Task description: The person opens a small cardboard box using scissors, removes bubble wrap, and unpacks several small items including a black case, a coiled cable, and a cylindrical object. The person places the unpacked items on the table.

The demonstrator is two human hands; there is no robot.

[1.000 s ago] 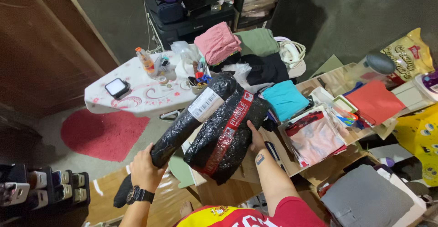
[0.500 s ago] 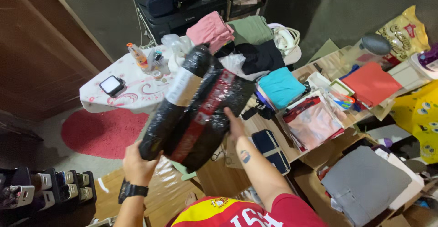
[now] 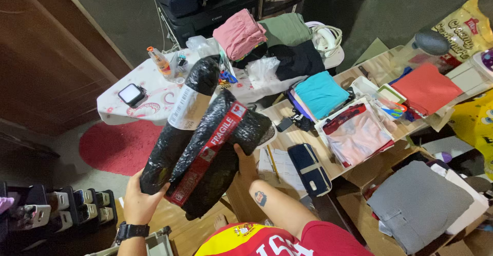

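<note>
Fingers point(image 3: 154, 188) round black wrapped parcel point(image 3: 205, 138) above cluttered table point(image 3: 336, 166).

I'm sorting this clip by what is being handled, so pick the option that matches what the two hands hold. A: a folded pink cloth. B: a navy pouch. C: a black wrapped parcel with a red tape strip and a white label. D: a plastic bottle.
C: the left hand grips the lower end of the black wrapped parcel and the right hand supports its side.

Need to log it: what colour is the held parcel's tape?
Red, on the black parcel; head view.
</note>
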